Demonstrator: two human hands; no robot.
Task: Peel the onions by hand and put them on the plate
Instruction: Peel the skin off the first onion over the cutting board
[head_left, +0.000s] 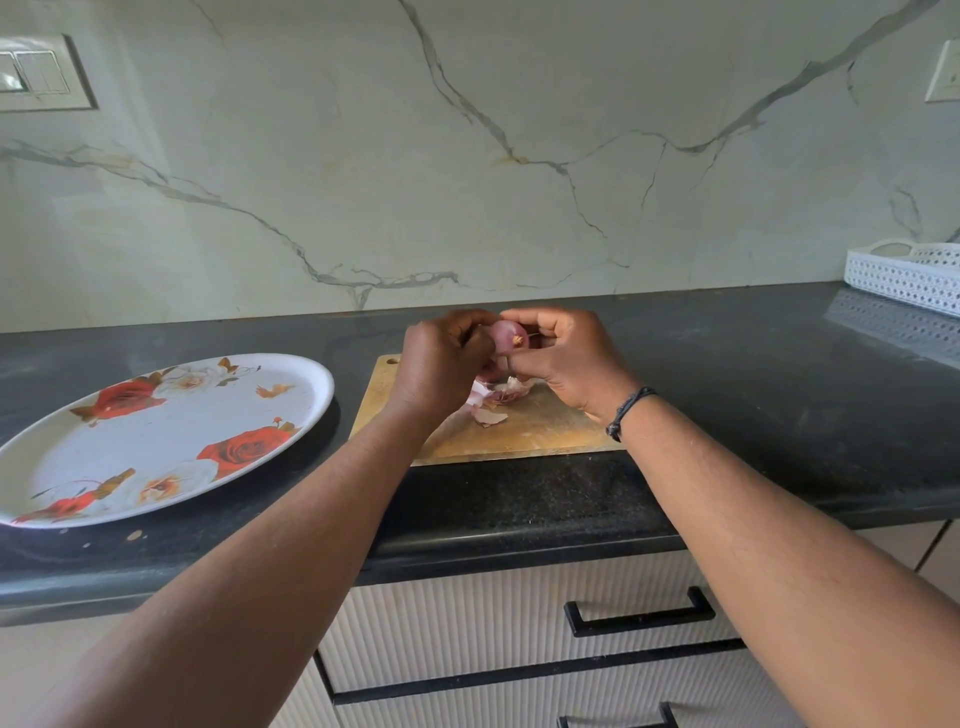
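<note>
A pink-red onion (508, 335) is held above the wooden cutting board (540, 434), its root end facing me. My left hand (441, 366) grips it from the left with curled fingers. My right hand (563, 356) grips it from the right, fingertips pinching at the onion's top. Loose pale onion skins (493, 402) lie on the board under my hands. The oval white plate (62, 431) with red rose prints sits to the left on the dark counter, with nothing on it.
The dark stone counter (753, 395) runs along a marble-patterned wall. A white perforated basket (909, 275) stands at the far right back. Drawers with black handles (639, 616) are below the counter edge.
</note>
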